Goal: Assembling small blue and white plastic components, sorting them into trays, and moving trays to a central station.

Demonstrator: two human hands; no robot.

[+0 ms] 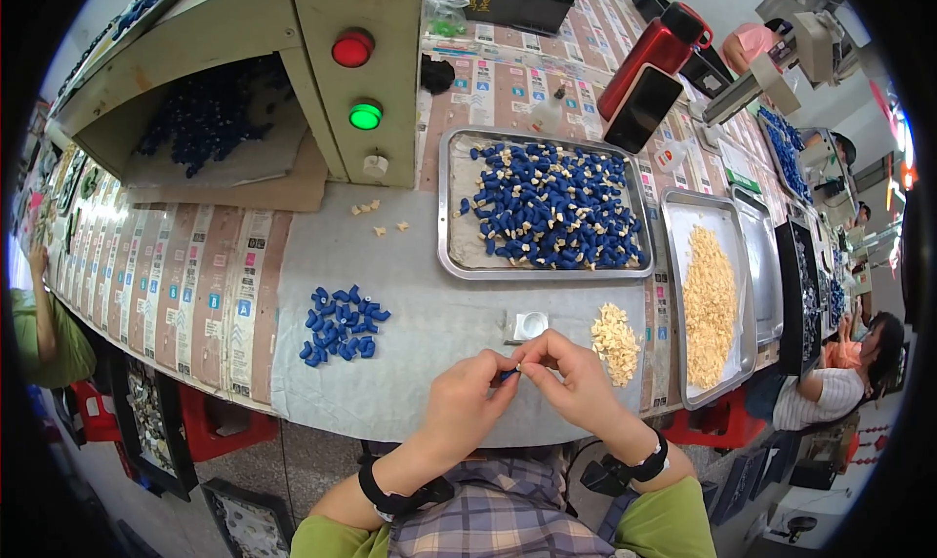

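My left hand (470, 394) pinches a small dark blue bent piece (509, 374), mostly hidden by the fingers. Close against it, my right hand (570, 380) pinches a tiny cream-coloured piece (520, 368) at the blue piece's end. Just beyond the fingertips stands a small white square dish (531, 325) with a round hollow. A loose cluster of blue bent pieces (342, 326) lies to the left on the pale sheet (410, 402). On the right is a small heap of cream pieces (615, 343).
A metal tray (547, 274) of blue and cream pieces lies ahead. Right of it, another metal tray (673, 295) holds a cream heap. A machine (332, 90) with red and green buttons stands far left. A red bottle (654, 56) and a phone (644, 107) stand behind. Other people sit nearby.
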